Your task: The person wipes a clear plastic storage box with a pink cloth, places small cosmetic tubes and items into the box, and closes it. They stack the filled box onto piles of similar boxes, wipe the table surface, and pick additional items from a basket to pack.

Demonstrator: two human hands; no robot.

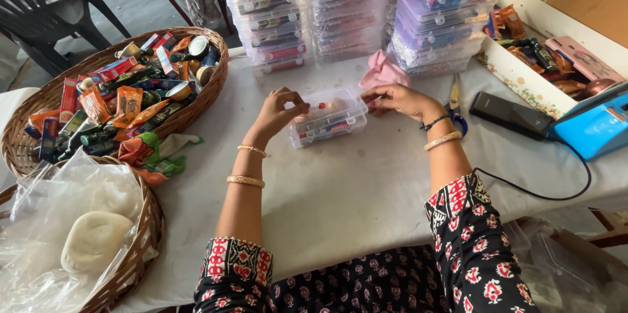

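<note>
— Where is the clear plastic box point(329, 117)?
— On the white table point(340, 189), just in front of the stacked clear boxes point(340, 12).
— And the hands?
— The left hand point(278, 113) pinches the box's left end; the right hand point(396, 99) grips its right end.
— Anything nearby?
— A wicker basket of packets point(118, 97) sits left of the box, scissors point(454, 107) right.

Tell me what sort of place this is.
Probably a small hand-packing workspace: stacks of filled clear boxes at the back of the table, a wicker basket of small sachets and tins, and both hands on one clear plastic box.
</note>
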